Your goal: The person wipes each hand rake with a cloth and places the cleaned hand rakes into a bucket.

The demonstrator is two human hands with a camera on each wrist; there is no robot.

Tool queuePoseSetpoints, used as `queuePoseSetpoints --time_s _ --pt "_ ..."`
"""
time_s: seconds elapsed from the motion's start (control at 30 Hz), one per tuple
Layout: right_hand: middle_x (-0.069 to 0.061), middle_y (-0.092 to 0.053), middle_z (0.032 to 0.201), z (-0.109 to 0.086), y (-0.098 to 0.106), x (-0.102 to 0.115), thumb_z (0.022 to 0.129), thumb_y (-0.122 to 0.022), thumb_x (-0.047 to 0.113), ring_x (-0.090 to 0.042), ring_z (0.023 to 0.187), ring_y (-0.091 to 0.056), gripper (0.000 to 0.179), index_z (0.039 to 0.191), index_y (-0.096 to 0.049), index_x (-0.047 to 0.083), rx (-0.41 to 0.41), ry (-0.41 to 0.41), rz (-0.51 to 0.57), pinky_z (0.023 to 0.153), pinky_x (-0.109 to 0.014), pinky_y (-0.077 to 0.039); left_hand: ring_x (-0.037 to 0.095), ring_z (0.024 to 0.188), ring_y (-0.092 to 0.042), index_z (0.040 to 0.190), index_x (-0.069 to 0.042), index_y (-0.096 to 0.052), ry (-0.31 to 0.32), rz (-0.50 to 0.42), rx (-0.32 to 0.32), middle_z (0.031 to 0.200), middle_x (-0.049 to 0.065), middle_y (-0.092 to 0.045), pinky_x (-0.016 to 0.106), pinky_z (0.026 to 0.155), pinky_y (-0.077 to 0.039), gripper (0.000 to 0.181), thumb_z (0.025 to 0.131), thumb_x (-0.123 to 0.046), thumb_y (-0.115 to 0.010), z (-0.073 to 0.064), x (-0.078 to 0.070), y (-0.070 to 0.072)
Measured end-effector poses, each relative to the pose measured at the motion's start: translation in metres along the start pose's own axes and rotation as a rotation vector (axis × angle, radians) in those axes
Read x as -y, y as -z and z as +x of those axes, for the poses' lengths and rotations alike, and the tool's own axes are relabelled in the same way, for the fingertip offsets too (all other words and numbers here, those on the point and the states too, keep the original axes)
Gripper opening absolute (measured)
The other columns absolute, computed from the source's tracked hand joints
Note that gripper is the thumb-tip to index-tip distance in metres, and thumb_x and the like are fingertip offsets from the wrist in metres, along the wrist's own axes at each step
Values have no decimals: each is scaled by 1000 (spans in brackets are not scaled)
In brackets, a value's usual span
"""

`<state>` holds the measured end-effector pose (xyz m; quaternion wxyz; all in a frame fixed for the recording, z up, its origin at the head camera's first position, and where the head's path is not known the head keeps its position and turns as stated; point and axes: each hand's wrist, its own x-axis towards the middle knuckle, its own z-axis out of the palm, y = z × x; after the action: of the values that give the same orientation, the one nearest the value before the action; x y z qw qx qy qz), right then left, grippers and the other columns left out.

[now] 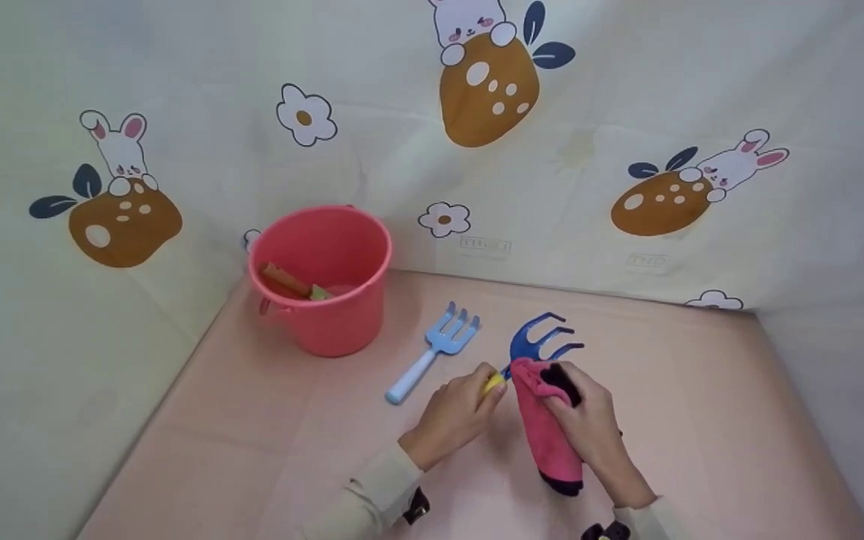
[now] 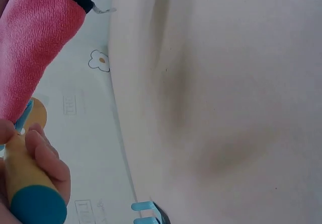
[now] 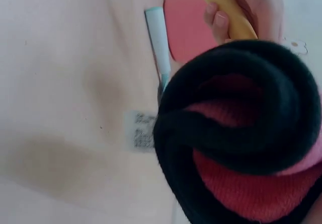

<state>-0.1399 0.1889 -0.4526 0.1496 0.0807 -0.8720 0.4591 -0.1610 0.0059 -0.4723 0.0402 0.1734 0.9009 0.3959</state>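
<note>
My left hand (image 1: 456, 411) grips the yellow handle (image 2: 25, 163) of a small hand rake (image 1: 528, 346), whose blue curved tines point away to the upper right. In my right hand (image 1: 589, 416) is a pink cloth (image 1: 548, 435) with dark edging, bunched and hanging down. The cloth touches the rake near the neck, where handle and head meet. In the right wrist view, the cloth's dark rolled edge (image 3: 276, 98) covers much of the picture and hides most of the right hand. A light blue hand fork (image 1: 443, 341) lies on the surface left of my hands.
A pink bucket (image 1: 338, 326) stands at the back left, with an orange-handled tool (image 1: 286, 279) inside. Printed fabric walls (image 1: 372, 165) with rabbits and flowers rise behind and at the sides. The pale pink surface (image 1: 252, 450) spreads beneath everything.
</note>
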Motion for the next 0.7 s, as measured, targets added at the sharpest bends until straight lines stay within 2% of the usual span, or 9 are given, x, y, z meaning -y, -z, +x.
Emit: queuePoseSetpoints --time_s 0.13,0.27,0.47,0.7 --pt "-6 -66 102 0 -8 3 80 -70 1 -18 88 -61 30 109 -64 7 -8 110 -135 78 -36 -53 4 60 -46 105 -14 -50 -54 54 -26 71 -5 -47 15 54 -38 25 97 -37 -45 -2 -2 -2" --pt "-9 -66 100 1 -17 5 78 -71 0 -22 90 -63 30 106 -62 7 -9 121 -195 80 -42 -52 3 55 -41 99 -13 -50 -133 101 -53 66 -6 -43 15 49 -32 24 99 -35 -42 -5 -1 -3" --pt "-11 -67 96 4 -21 5 78 -71 2 -22 84 -62 26 102 -62 7 -41 37 -147 77 -42 -53 2 56 -41 99 -13 -50 -175 108 -52 66 -7 -42 14 49 -31 26 100 -36 -39 -6 0 -3" --pt "-14 -65 93 7 -15 5 80 -70 6 -22 77 -59 26 104 -61 5 -32 -113 -89 70 -37 -51 3 56 -42 101 -13 -50 -159 123 -24 67 -6 -44 15 50 -32 27 99 -38 -39 -5 -1 -7"
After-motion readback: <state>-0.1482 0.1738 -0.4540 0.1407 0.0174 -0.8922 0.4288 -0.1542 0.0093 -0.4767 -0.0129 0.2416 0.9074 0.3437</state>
